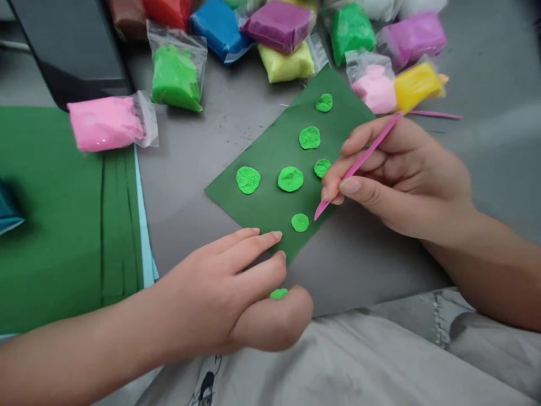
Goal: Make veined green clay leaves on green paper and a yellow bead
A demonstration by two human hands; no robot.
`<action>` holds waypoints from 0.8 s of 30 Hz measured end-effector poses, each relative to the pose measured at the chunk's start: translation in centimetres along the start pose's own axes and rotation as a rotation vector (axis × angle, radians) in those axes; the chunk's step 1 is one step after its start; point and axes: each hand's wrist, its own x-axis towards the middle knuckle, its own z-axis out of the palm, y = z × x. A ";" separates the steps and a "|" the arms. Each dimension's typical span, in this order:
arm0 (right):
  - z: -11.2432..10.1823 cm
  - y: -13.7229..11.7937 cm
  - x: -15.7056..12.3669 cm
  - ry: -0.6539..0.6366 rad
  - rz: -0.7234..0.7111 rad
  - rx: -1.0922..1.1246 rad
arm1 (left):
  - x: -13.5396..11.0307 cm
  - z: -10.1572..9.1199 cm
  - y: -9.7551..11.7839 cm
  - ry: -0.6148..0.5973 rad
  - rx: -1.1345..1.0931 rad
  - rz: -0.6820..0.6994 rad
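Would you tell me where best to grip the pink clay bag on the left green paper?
Probably at the middle of the pink clay bag, from above, pinching across its front and back edges: it lies flat, its long side running left to right.

A craft table (236, 113) strewn with bagged modelling clay (175, 76).

Clay bit (278, 293): only a green sliver shows between the thumb and curled fingers of the left hand (228, 293); its shape is hidden.
Pink tool (372, 149): a short stretch near the tip is covered by the right hand's (397, 175) thumb.
Brown bag (127, 16), red bag (167, 10), white bag (380, 7): cut by the top edge.
Dark device (71, 51): cut off at the top, kind unclear.
Teal thing (6, 211): blurred, cut by the left edge.
Cloth print (205, 386): partial, too small to read.
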 end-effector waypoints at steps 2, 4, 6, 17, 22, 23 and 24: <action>0.2 0.3 0.1 -0.015 -0.012 -0.013 | 0.0 0.0 0.0 -0.003 -0.002 -0.002; 0.5 0.5 0.1 -0.028 -0.029 -0.032 | 0.1 -0.1 -0.1 -0.008 -0.002 -0.003; 0.8 0.6 0.0 -0.034 -0.036 -0.048 | 0.1 -0.1 -0.2 -0.014 -0.004 0.002; 1.3 0.9 -0.2 -0.055 -0.068 -0.067 | 0.1 -0.4 -0.3 -0.034 -0.003 0.020; 1.5 1.1 -0.3 -0.052 -0.075 -0.062 | 0.1 -0.3 -0.2 -0.019 -0.006 0.017; 1.5 1.1 -0.3 -0.050 -0.082 -0.063 | 0.1 -0.3 -0.2 -0.020 -0.010 0.015; 1.5 1.0 -0.3 -0.050 -0.089 -0.065 | 0.0 -0.3 -0.3 -0.023 -0.014 0.012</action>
